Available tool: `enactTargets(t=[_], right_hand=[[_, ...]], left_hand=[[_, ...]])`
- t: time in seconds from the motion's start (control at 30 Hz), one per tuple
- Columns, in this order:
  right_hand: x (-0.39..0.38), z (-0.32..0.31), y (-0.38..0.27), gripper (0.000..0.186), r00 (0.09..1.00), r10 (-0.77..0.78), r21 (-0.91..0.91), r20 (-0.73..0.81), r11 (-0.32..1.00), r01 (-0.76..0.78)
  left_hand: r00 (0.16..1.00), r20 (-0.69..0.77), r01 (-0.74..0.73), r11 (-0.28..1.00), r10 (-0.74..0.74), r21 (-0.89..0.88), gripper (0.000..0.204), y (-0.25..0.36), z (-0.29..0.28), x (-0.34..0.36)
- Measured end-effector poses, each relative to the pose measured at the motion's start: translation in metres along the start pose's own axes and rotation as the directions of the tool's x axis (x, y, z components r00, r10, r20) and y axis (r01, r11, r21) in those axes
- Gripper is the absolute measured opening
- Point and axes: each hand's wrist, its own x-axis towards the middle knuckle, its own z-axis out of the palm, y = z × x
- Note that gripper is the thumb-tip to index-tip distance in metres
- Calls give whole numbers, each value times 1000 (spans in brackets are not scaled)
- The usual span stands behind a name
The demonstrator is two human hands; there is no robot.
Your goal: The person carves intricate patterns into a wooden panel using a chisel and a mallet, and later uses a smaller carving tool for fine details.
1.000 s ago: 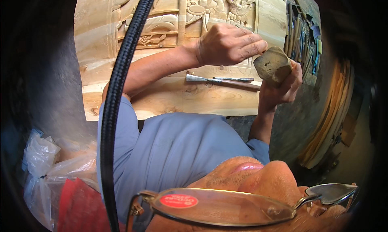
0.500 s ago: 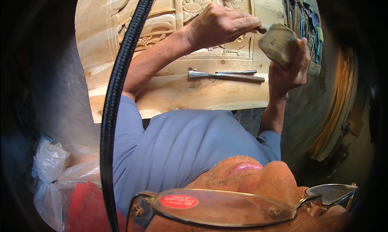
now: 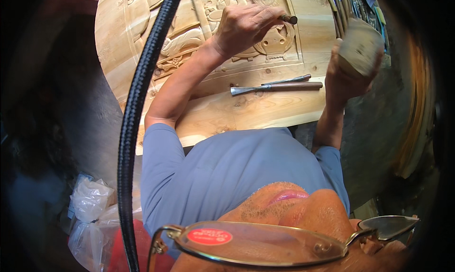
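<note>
Two hands loaded, step looks like mallet-and-chisel carving, judged between blows since mallet and handle stand well apart. Left to right: clear plastic bag [image 3: 92, 201] at lower left, behind the black cord [image 3: 135, 94]. Then the carved wood panel [image 3: 310, 30], relief on its far part, plain plank on the near side. Left hand [image 3: 246, 29] sits over the relief, fingers wrapped round a chisel [image 3: 289, 19] (my read; blade end hidden by the hand). Its long axis runs roughly left-right, butt end out to the right past the fingers and tipped up toward the camera. Edge contact with the wood: cannot tell. Nearer the body, two loose tools lie on the panel: a flat-bladed chisel [image 3: 294, 86], blade left, brown handle right, axis nearly level across the view; and a thinner tool [image 3: 286, 80] just beyond it, angled slightly up to the right, handle right. More tools [image 3: 339, 9] lie in a row beyond the panel's right edge. Right hand [image 3: 348, 82] has its fingers curled round a wooden mallet [image 3: 361, 47], raised right of the chisel butt; blurred, so long axis unclear. Next move calls for a steady left grip and the mallet face squared to the butt, clear of the fingers.
</note>
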Motion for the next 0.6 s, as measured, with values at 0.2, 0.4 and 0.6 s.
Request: enactTargets(t=[0.2,0.4,0.6], right_hand=[[-2,3,7,57,934,307,486,-182,854,-186],[-7,3,10,71,920,390,529,-46,791,-309],[-11,7,13,70,932,361,568,11,766,-303]], left_hand=[[962,-188,187,980,-197,-71,14,-6,9,-17],[886,-108,435,888,-452,-146,19,7,9,-28],[759,-17,632,742,-651,-223,19,17,8,-27]])
